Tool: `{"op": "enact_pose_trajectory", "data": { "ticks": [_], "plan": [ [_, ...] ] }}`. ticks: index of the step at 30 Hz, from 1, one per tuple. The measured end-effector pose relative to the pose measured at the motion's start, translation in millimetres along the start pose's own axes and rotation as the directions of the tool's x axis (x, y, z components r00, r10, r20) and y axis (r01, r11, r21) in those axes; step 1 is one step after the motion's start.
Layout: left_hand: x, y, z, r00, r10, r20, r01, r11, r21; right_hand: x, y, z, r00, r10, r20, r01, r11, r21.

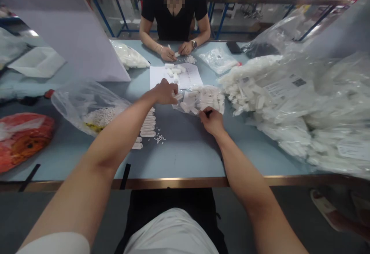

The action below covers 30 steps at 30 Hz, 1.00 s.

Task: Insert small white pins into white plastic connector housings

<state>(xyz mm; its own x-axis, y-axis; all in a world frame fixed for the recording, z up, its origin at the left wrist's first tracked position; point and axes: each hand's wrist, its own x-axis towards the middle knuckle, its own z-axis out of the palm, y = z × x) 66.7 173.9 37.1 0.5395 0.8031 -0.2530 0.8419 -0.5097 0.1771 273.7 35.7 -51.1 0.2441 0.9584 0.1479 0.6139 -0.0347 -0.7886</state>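
Observation:
My left hand (165, 92) reaches forward with curled fingers, closed on a small white plastic piece (178, 96) at the edge of a clear bag of white pieces (204, 99). My right hand (212, 121) pinches the near edge of that same bag, fingers closed on the plastic film. A row of white pieces (147, 127) lies on the blue table (185, 157) under my left forearm, with tiny white bits (159, 138) scattered beside it.
A person in a black top sits opposite, both hands working small parts near a white sheet (185, 77) holding several pieces. A bag of small white parts (89, 109) lies left, an orange bag (23, 138) far left, and large clear bags (312, 107) fill the right.

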Motion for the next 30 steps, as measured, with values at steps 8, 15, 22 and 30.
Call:
{"op": "enact_pose_trajectory", "data": {
  "ticks": [8,15,22,30],
  "plan": [
    [-88,71,18.8,0.959,0.274,-0.074,-0.277,0.96,-0.044,2,2,-2,1.0,0.025,0.0,-0.025,0.995,0.101],
    [-73,108,73.9,0.902,0.42,0.1,-0.419,0.907,-0.036,2,-1,-18,0.983,0.181,-0.014,-0.153,0.869,0.47],
    [-74,78,63.4,0.913,0.407,-0.026,-0.395,0.865,-0.311,1,-3,-22,0.99,0.139,-0.017,-0.099,0.778,0.62],
    [-112,11,52.9,0.952,-0.055,-0.3,-0.202,0.622,-0.756,-17,-21,-35,0.972,-0.22,-0.08,0.233,0.94,0.248]
  ]
}}
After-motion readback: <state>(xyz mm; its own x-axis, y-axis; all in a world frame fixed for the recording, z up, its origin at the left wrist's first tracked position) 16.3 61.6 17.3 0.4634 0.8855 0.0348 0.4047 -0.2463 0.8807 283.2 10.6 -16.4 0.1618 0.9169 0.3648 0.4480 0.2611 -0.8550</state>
